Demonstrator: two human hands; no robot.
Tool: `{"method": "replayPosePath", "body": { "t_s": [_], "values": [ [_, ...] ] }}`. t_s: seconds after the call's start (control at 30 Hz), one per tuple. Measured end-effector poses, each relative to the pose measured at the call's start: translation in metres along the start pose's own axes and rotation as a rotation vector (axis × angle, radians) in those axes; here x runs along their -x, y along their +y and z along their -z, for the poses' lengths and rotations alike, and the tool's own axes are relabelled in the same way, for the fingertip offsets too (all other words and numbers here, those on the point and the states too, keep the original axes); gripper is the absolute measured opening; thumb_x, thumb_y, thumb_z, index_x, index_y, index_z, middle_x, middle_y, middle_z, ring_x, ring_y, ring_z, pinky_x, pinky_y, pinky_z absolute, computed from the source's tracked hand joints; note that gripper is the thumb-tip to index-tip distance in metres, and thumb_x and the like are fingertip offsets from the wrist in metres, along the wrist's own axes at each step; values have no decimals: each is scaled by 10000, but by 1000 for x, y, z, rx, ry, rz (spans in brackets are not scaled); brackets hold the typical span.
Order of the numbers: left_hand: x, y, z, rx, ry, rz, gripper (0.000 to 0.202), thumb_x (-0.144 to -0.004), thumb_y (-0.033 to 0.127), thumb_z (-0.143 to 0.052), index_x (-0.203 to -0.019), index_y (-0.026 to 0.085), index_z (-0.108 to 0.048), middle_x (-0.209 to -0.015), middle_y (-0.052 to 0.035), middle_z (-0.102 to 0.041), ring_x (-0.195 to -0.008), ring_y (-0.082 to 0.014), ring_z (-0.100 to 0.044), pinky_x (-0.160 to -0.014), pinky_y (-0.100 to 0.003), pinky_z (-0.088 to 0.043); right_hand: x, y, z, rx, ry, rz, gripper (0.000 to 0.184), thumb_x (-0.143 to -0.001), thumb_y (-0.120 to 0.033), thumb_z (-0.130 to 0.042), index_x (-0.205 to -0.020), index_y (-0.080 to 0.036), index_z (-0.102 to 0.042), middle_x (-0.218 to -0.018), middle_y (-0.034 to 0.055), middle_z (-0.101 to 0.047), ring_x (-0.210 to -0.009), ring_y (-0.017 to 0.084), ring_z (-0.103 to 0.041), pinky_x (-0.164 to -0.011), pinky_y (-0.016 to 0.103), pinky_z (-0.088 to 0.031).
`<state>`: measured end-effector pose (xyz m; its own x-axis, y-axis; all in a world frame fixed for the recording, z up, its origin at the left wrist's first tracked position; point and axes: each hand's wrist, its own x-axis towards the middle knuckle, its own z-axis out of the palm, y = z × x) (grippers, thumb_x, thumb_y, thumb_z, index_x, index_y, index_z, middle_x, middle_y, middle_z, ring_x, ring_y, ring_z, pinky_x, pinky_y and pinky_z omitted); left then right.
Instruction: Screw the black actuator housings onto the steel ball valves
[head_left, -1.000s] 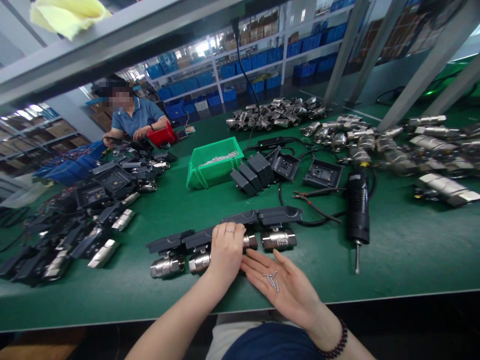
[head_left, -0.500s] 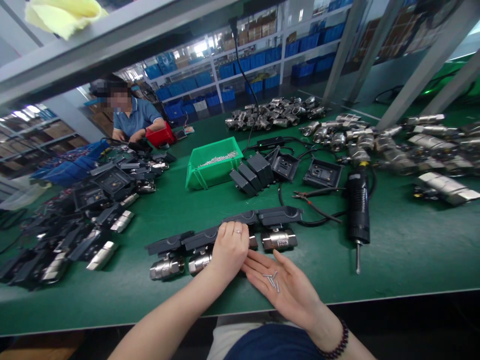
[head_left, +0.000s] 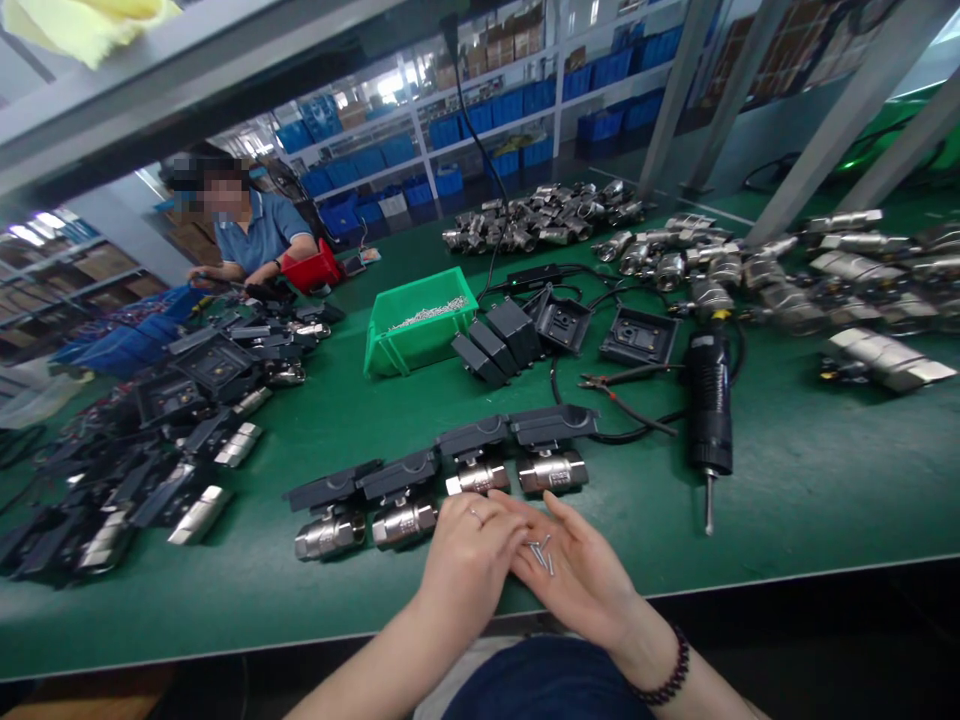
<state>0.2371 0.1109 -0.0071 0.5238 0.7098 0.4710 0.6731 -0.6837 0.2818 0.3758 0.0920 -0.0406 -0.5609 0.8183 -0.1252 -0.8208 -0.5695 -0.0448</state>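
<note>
The right hand (head_left: 585, 585) lies palm up above the near edge of the green table (head_left: 255, 600), its fingers stretched out flat and pointing left, its thumb on the far side. A few loose screws (head_left: 539, 555) rest in its palm, ungripped. A bead bracelet (head_left: 671, 680) circles the wrist.

The left hand (head_left: 466, 555), wearing a ring (head_left: 477, 516), is turned palm down with bent fingers, their tips over the right hand's fingers, just left of the screws. Whether it pinches a screw I cannot tell.

Just beyond the hands, four valves (head_left: 553, 472) sit in a row, each topped by a dark housing (head_left: 555, 424); the two on the right are a little farther off.

To the right lies a power screwdriver (head_left: 709, 410), its bit toward the near edge, with pliers (head_left: 616, 395) on its left. Farther off, a green bin (head_left: 442, 328) holds many small pieces, beside dark blocks (head_left: 517, 335). More valves are heaped at the far side (head_left: 555, 215). At far left, a co-worker (head_left: 255, 235) sits by a red bin (head_left: 311, 268).
</note>
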Motion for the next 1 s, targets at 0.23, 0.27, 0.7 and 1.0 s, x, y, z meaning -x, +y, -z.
{"method": "replayPosePath", "body": {
  "t_s": [0.23,0.27,0.7,1.0],
  "values": [
    [0,11,-10,39,-390,89,111,-798,118,-593,-866,199,-627,-864,-22,-658,-830,-197,-563,-709,-316,-415,0,1,3,56,93,-6,364,-798,-322,-705,-1055,-73,-641,-963,93,-642,-818,130,-571,-786,195,-439],
    [-1,11,-10,26,-421,97,124,-787,105,-589,-868,194,-620,-873,-31,-655,-837,-206,-563,-710,-323,-417,0,1,4,57,83,-1,334,-807,-320,-697,-1035,-81,-650,-946,85,-644,-814,137,-571,-797,210,-440],
    [-40,0,-14,171,92,326,177,-841,97,-518,-835,192,-667,-792,-10,-699,-729,-142,-633,-683,-263,-497,27,-35,4,3,45,59,493,-792,-318,-723,-1164,-32,-572,-1259,161,-490,-1230,257,-389,-1052,305,-327],
    [-47,1,-47,3,238,298,139,-848,164,-561,-776,190,-677,-731,-13,-692,-724,-165,-608,-703,-313,-454,39,-43,6,7,-15,83,470,-831,-336,-685,-1177,-42,-562,-1282,161,-456,-1258,267,-329,-1065,305,-310]
  ]
}}
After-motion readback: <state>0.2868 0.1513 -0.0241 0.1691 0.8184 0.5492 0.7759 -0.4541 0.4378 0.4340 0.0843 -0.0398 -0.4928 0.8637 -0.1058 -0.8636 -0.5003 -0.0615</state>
